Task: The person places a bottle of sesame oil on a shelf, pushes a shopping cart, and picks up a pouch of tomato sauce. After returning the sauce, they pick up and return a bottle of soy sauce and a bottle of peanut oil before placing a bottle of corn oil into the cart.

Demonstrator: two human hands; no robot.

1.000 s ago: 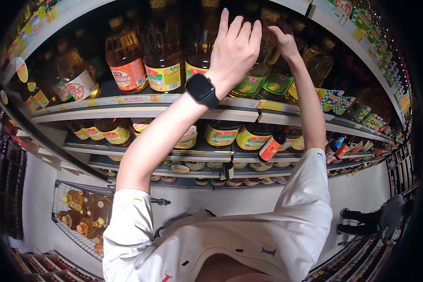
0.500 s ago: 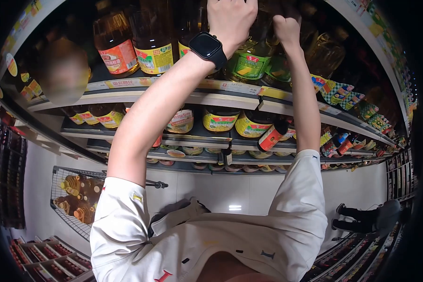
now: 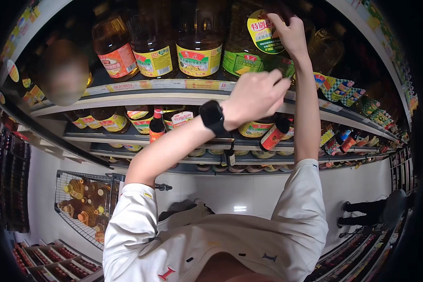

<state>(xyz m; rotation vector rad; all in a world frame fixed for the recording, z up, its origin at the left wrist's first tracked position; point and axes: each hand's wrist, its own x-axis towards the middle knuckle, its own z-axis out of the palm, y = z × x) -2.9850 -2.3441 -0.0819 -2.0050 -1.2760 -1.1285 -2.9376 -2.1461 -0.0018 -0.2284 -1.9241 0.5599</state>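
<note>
My left hand [image 3: 258, 96], a black watch [image 3: 212, 117] at its wrist, is in front of the upper shelf's edge. Its fingers are loosely bent and slightly apart, with nothing visible in them, close to the lower part of a dark oil bottle [image 3: 285, 68]. Higher up, my right hand [image 3: 292, 38] has its thumb and fingers curled at the top of that bottle; the neck is mostly hidden in shadow. A round yellow and green tag [image 3: 266, 32] hangs beside the right thumb. Just left stands an oil bottle with a green label [image 3: 242, 62].
Oil bottles with yellow labels [image 3: 199, 60] and a red label [image 3: 118, 61] line the upper shelf [image 3: 174, 98]. Lower shelves hold more bottles, including a small red-labelled one [image 3: 274, 135]. A shopping cart [image 3: 58, 192] with oil bottles stands lower left. Another person [image 3: 378, 209] is at right.
My left hand has come down from the upper bottles to the shelf edge, uncovering the yellow label. My right hand stays high, its thumb now further apart. The round tag has come into view.
</note>
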